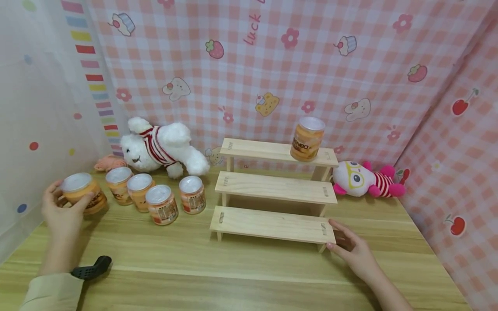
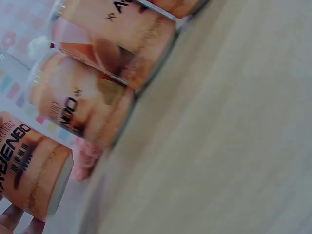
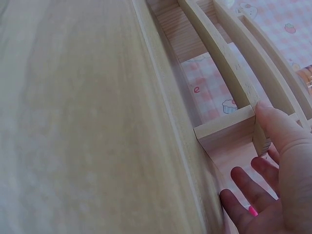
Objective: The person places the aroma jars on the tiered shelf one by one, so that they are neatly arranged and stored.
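Observation:
At the far left, my left hand [image 1: 64, 214] grips an orange-labelled can [image 1: 87, 196] with a pale lid, thumb in front and fingers round the far side. In the left wrist view this can [image 2: 31, 170] appears raised off the table. Several similar cans [image 1: 162, 207] stand upright to its right. A three-tier wooden shelf [image 1: 272, 222] occupies the middle. My right hand [image 1: 355, 250] pinches the right end of its lowest board, the thumb [image 3: 278, 124] at the front edge. One more can [image 1: 307, 140] stands on the top tier, towards the right.
Behind the cans lies a white plush toy [image 1: 167, 144] in a striped top, with a pink item [image 1: 110, 163] beside it. A pink and white plush toy [image 1: 365, 179] lies right of the shelf. Patterned curtains [image 1: 249, 73] enclose the wooden table [image 1: 186, 268].

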Available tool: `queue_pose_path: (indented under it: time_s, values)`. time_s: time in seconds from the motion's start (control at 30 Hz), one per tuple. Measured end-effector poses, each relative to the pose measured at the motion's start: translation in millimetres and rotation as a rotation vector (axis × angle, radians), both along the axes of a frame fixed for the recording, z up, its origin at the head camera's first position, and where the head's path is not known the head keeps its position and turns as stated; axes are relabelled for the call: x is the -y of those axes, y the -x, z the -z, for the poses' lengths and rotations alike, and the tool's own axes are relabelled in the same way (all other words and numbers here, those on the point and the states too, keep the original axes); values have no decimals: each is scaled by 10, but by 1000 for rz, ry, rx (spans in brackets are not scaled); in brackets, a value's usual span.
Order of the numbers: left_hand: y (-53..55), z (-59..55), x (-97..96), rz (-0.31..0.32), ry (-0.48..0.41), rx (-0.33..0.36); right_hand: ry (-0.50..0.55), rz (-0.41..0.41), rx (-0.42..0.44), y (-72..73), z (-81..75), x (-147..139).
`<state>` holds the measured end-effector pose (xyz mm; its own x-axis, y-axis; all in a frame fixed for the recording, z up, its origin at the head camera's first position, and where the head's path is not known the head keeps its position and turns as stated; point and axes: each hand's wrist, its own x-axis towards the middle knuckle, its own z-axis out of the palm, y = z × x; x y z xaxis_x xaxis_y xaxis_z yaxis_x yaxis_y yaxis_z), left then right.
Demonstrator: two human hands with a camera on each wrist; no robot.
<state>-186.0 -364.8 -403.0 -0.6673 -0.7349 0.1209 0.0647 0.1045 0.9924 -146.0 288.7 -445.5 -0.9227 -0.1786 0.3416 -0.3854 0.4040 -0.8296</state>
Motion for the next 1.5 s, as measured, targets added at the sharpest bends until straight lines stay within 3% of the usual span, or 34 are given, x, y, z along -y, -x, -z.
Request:
queue_pose_path:
  time_s: [0.1,0.3,0.47,0.77,0.9,1.13,1.33,1.5]
  values:
    - [-42,-95,-15,-4,28,-38,-4,2,-3,-5,-1,-2]
    - [-111,-338,-101,56,-93,-184,-15,13,5,-10,0,-2]
    - [-182,-550,-264,111,-33,-203,-16,16,17,-14,-6,3]
    - [-338,-838,-754,216,74,-320,-22,18,7,-12,-10,5]
    - [-403,-908,-982,277,113,-341,-16,11,-2,-7,-8,4]
    - [-486,-942,-1359,456,119,-387,-7,9,10,-14,-1,-1]
    - [-533,-873,-1597,515,257,-298,-10,11,11,-23,-2,-2]
    - [-546,-841,-1761,581,283,-276,-14,14,10,-18,-6,1]
